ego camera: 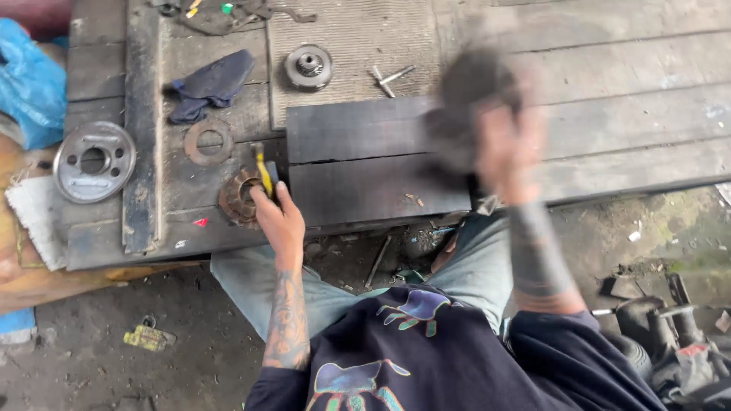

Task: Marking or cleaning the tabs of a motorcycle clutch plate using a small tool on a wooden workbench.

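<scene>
A rusty, toothed clutch disc (240, 198) lies near the front edge of the wooden platform (609, 68), and the left hand (278, 217) rests against its right side, fingers curled around a yellow-handled tool (263, 171) that stands over the disc. The tool's working end is hidden behind the hand and disc, so its kind cannot be told.

The right hand (506, 148) is raised above the boards and badly blurred; it seems to grip a dark, rounded lump (468, 95), perhaps a rag or a part, but neither the object nor how the fingers close on it can be made out.

Just beyond the disc lies a flat rusty ring (209, 142), and farther left a grey metal plate with holes (94, 161). A dark blue cloth (209, 84) lies behind the ring, a round hub-like part (308, 67) sits on a ribbed mat, and two bolts (390, 78) lie crossed beside it.

The platform is of worn, oil-darkened planks. A blue plastic bag (30, 84) is cut off at the left edge. Below lies bare, littered dirt ground (114, 358), with greasy machine parts (670, 335) at the lower right, partly out of frame.
</scene>
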